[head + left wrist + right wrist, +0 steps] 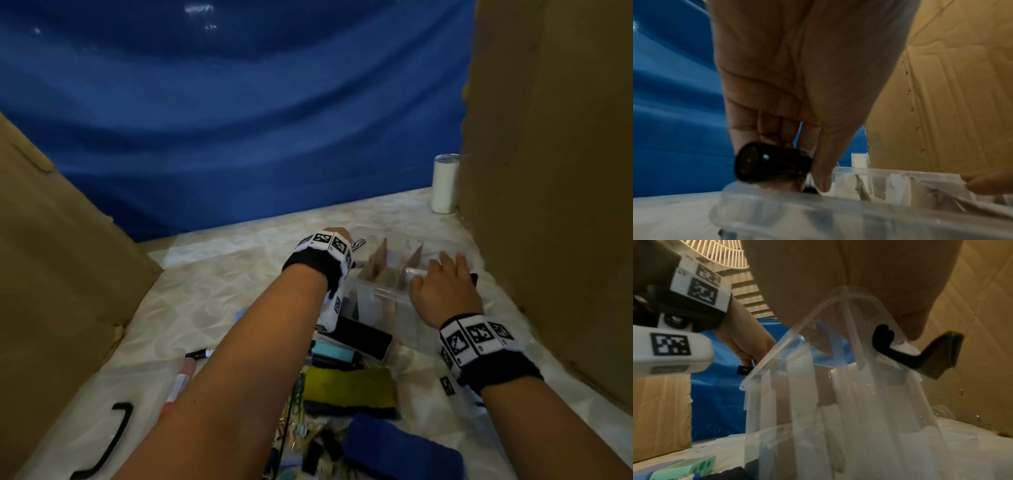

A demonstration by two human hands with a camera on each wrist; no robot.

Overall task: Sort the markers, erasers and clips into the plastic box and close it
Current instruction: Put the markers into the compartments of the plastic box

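The clear plastic box with cardboard dividers stands open on the table. My left hand hovers over its left end, fingers curled round a black-capped marker held just above the box's rim. My right hand rests on the box's right front corner with fingers spread over the rim, palm pressed on it. Loose markers, a black eraser, a yellow-green eraser, a blue eraser and a pile of clips lie in front.
Cardboard walls close in both sides, and a blue sheet hangs behind. A white tumbler stands at the back right. A black handle piece lies at front left. A black latch hangs on the box's right end.
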